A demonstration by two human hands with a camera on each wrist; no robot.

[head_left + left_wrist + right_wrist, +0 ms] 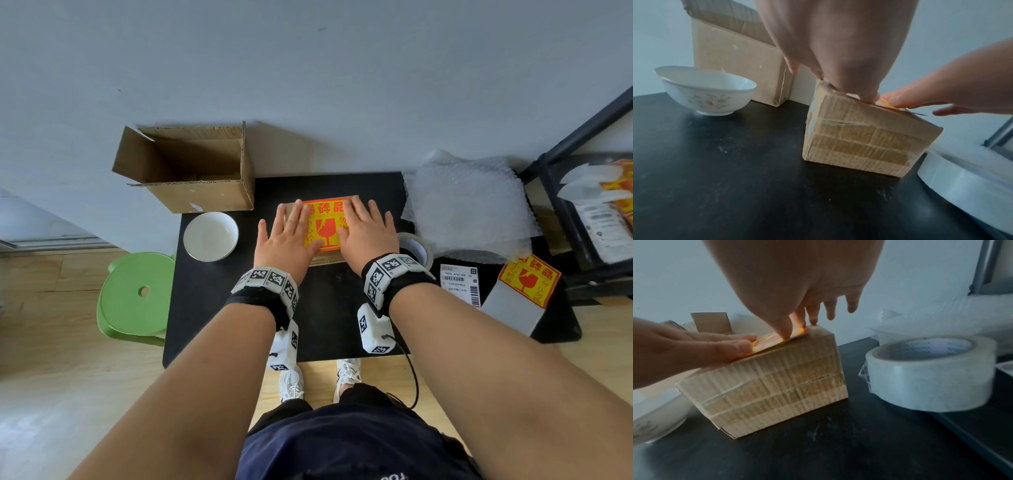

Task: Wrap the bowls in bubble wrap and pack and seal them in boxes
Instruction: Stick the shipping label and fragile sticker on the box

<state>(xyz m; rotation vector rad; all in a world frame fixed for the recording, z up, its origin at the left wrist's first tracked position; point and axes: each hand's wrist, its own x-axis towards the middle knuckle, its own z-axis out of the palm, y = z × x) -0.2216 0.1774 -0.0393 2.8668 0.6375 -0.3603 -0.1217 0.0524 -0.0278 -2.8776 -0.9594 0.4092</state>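
A small sealed cardboard box (863, 141) (764, 389) stands mid-table, an orange-and-yellow fragile sticker (327, 228) on its top. Both hands lie flat on that sticker with straight, spread fingers: my left hand (291, 236) presses its left half, my right hand (366, 231) its right half. A white bowl (210, 236) (707, 91) with a faint flower print sits unwrapped to the left of the box. Behind it an open, empty cardboard box (191, 168) stands against the wall. Bubble wrap (469, 205) lies at the right.
A roll of clear tape (929, 373) (416, 248) stands right of the small box. A shipping label (459, 284) and a sheet of fragile stickers (524, 291) lie on the black table (212, 308). A green stool (133, 298) is left; a black shelf (582, 212) right.
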